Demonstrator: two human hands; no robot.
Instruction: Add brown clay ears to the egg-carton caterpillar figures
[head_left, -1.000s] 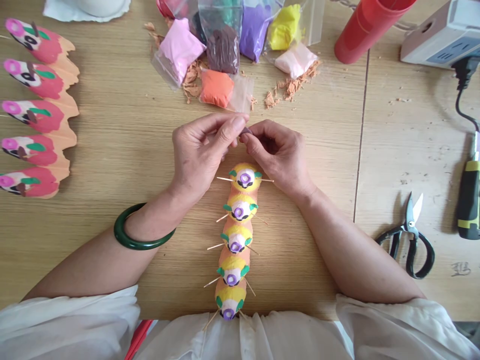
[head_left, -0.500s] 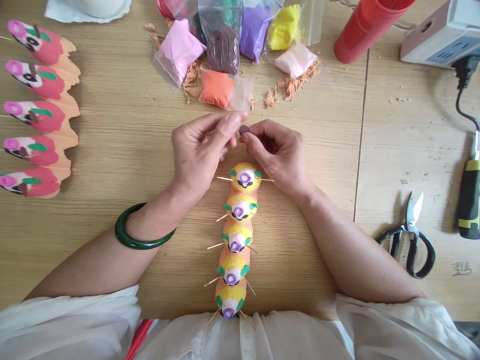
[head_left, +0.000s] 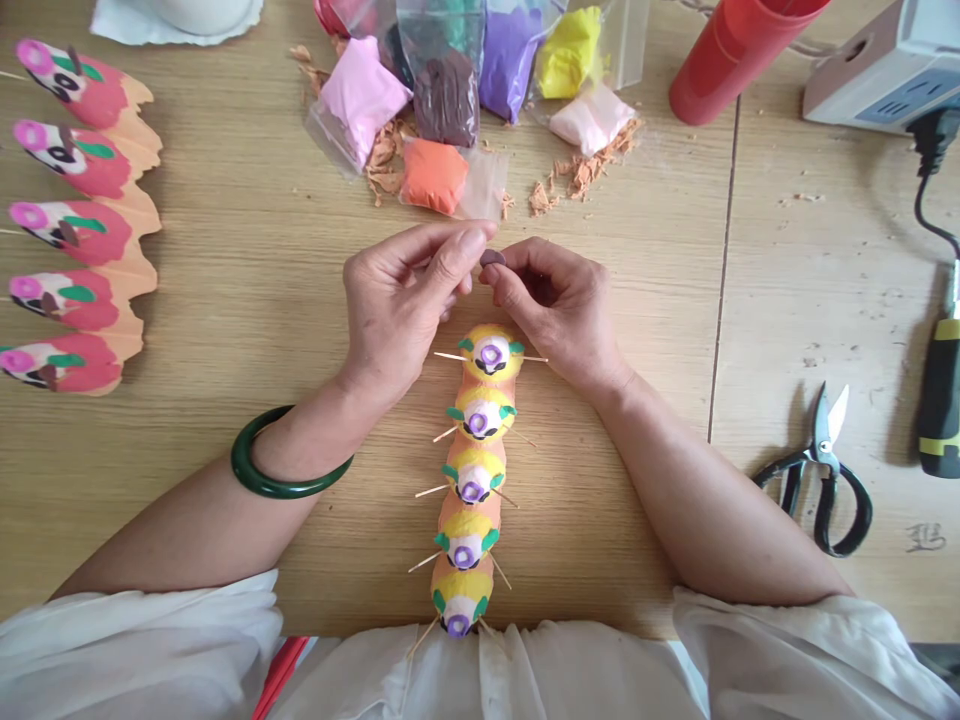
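Between the thumb and curled fingers of my right hand is a small flattened piece of dark brown clay. My left hand is just left of it, its thumb pressed against the forefinger; whether anything lies in that pinch is hidden. Below both hands a row of yellow egg-carton bumps stretches toward my body. Each bump carries a white patch, a purple ring, green leaf-like pieces and black bits, with thin sticks poking out at the sides. A dark green bangle circles my left wrist.
Clay bags lie at the back, including brown and orange, amid orange scraps. Red decorated carton bumps stand left. At right are scissors, a red cylinder, a power strip and a black-and-yellow handled tool.
The brown clay piece has turned slightly in my right fingers. Both hands stay almost where they were, and the row of bumps has not moved.
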